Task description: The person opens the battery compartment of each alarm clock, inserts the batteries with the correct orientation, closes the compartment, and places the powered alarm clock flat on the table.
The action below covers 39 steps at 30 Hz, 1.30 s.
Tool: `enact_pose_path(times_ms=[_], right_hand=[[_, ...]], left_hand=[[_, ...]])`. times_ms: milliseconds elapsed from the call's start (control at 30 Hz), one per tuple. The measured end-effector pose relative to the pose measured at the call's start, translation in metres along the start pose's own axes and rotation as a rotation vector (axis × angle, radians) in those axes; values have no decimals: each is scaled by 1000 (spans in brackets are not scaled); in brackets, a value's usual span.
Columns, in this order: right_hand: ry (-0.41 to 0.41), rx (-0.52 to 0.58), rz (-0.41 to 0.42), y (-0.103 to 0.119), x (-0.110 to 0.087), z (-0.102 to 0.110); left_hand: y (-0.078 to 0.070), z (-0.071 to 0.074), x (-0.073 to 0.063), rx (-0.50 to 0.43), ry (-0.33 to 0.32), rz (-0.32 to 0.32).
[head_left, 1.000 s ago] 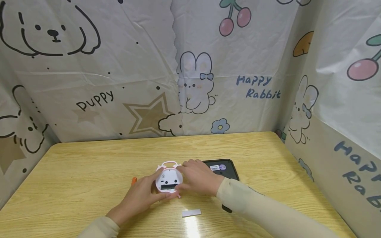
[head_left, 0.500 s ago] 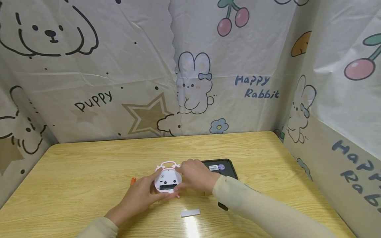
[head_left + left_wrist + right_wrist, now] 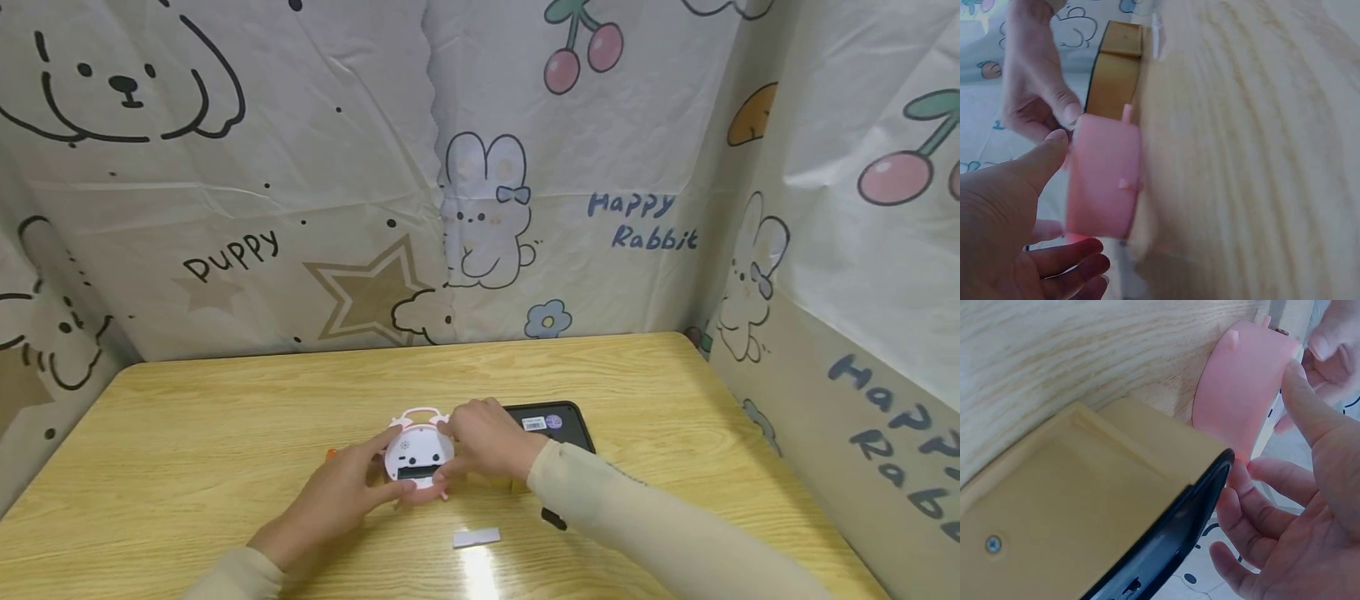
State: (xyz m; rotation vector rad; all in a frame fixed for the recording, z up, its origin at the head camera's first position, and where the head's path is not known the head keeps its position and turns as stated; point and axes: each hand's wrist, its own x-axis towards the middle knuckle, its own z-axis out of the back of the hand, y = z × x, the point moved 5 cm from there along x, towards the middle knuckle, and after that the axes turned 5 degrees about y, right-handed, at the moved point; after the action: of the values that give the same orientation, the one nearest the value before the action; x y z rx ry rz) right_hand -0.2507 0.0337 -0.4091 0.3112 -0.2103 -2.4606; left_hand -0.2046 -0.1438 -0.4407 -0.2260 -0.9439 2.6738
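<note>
A pink and white alarm clock (image 3: 420, 446) lies face down on the table, its white back up and its handle and bells toward the far side. A dark battery slot (image 3: 417, 472) shows uncovered in the back; whether a battery is inside I cannot tell. My left hand (image 3: 333, 492) grips the clock's left side, thumb at the lower edge. From the right, my right hand (image 3: 483, 437) holds it, with the thumb by the slot's right end and the fingers near the right bell. In the wrist views the clock's pink side (image 3: 1104, 178) faces the cameras.
A white strip-shaped cover (image 3: 476, 537) lies in front of the clock. Beside the right hand stands a yellow object with a black back (image 3: 566, 425), partly hidden. Something dark (image 3: 553, 518) shows below the right sleeve, and an orange bit (image 3: 331, 454) behind the left hand.
Everything in the head view shifts slightly left. Both hands keep their hold on the clock, with hardly any change in finger position.
</note>
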Motion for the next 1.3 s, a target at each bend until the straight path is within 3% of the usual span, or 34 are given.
enact_pose_path(times_ms=[367,567,1067,1300], right_hand=[[13,-4,-37,-1,2,-3],[20,5,-34,-1,2,-3],[31,10,-38,0,1,-2],[31,2,-31,0,0,-2]], left_hand=[[12,36,-7,80,-97,29],[21,50,-11,105,-127,82],[55,46,-17,253,-82,236],[60,42,-19,281,-63,251]])
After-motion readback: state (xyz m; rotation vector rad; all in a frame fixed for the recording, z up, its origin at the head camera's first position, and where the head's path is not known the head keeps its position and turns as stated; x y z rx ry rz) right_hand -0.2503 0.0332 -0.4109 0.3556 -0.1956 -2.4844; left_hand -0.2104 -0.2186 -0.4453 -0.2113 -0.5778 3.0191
